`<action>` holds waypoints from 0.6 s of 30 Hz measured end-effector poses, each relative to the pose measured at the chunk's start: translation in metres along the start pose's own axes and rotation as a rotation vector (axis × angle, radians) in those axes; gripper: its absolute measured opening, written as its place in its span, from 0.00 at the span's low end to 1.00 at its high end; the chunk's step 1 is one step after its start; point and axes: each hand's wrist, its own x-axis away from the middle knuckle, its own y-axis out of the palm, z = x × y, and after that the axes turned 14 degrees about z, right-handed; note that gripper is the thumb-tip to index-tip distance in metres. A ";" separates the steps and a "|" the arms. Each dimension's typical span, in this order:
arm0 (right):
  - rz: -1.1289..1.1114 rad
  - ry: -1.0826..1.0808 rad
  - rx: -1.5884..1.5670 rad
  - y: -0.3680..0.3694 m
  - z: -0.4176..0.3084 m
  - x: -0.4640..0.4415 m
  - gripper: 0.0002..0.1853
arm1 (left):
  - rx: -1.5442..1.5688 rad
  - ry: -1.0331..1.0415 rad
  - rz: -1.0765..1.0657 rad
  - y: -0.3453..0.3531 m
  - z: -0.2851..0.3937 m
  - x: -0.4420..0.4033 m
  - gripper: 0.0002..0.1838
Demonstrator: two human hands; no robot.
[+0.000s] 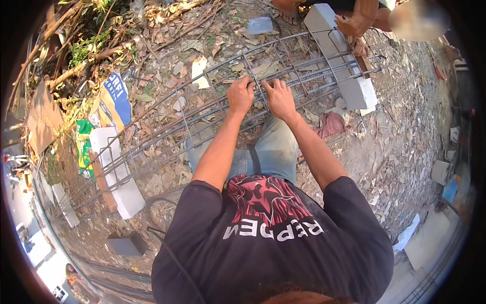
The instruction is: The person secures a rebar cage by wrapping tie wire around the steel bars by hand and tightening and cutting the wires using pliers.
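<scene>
A long rebar cage (223, 104) of thin steel bars with square stirrups spans the ground before me. My left hand (240, 95) is closed at the upper bars, fingertips pressed against the left side of a steel stirrup (249, 66). On the other side of that stirrup, my right hand (280, 100) has its fingers bent over the bar, thumb and index close to the same stirrup. The two hands are a short gap apart. Whether a thin wire is between the fingers is too small to see.
White blocks prop the cage: one block (117, 175) left, another block (344, 61) right. A co-worker's hand (350, 25) is at the right block, near a brown wooden piece (363, 66). Printed sacks (114, 101), dry leaves and a dark block (126, 244) lie around.
</scene>
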 end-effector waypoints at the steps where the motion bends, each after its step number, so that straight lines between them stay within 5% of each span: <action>1: -0.045 -0.009 0.053 0.000 -0.001 -0.003 0.23 | -0.001 -0.021 -0.007 0.001 0.001 -0.002 0.07; 9: 0.068 -0.193 0.103 -0.022 -0.009 -0.014 0.13 | 0.018 -0.018 -0.006 0.003 -0.002 -0.007 0.06; 15: -0.330 0.289 0.013 -0.059 -0.044 -0.024 0.09 | 0.019 -0.042 -0.034 -0.007 0.007 -0.007 0.05; 18: 0.059 -0.118 -0.018 -0.058 -0.030 -0.006 0.10 | 0.004 -0.054 -0.042 -0.010 0.006 -0.005 0.05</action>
